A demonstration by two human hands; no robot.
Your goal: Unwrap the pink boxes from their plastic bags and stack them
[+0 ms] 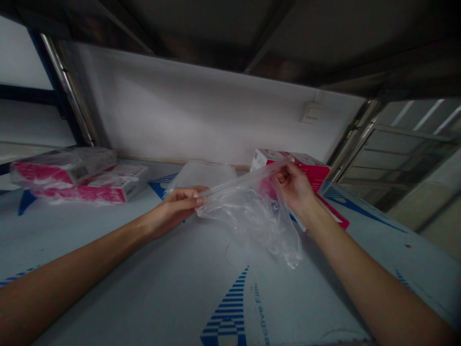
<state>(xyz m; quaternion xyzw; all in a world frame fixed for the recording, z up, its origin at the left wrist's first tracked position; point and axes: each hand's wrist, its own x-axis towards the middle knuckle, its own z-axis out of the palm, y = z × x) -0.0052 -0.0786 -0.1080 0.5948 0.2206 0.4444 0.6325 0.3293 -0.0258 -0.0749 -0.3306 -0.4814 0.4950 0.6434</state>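
Observation:
A clear plastic bag (248,211) hangs stretched between my two hands above the film-covered shelf (173,288). My left hand (180,204) pinches one corner of its top edge between thumb and fingers. At the other end, my right hand (293,185) grips the bag's edge with bent fingers. Behind my right hand stands a pink and white box (313,168), partly covered by the hand and bag. A flat pink piece (334,214) sticks out beside my right wrist. Beyond my left hand lies a stack of clear plastic bags (205,173).
Pink and white boxes wrapped in clear plastic (72,173) lie at the left, one partly on another. A dark shelf (216,33) runs overhead. Metal posts (68,91) stand at both sides, and a white wall with a switch (312,113) closes the back.

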